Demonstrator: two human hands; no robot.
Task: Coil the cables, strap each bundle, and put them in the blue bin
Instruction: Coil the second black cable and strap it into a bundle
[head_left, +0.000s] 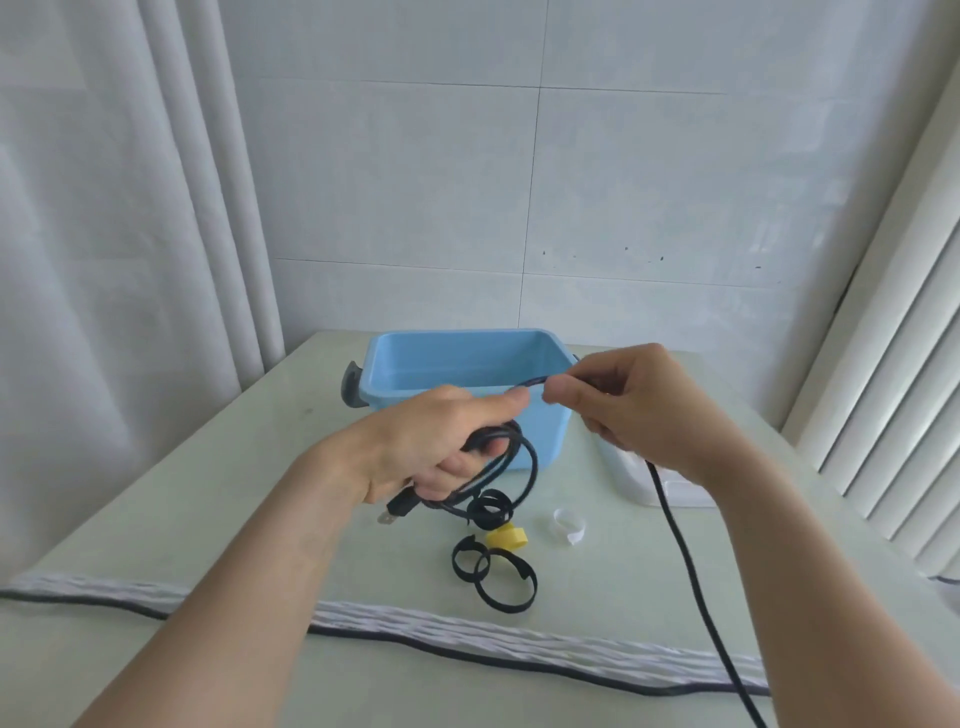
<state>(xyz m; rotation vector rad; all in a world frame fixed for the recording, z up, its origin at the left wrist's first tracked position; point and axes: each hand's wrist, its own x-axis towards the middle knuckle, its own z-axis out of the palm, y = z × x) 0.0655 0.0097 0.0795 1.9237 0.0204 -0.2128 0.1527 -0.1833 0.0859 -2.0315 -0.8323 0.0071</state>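
Note:
My left hand grips a few coiled loops of a black power cable, held above the table in front of the blue bin. The cable's plug hangs below that hand. My right hand pinches the same cable a little to the right, and the free length runs down past my right wrist and off the bottom edge. Black straps, another black strap, a yellow strap and a white strap lie on the table below my hands. The bin looks empty.
A white object sits at the right behind my right hand. A white ribbed cloth with a dark edge lies across the table's near side. Curtains hang at both sides and a tiled wall stands behind.

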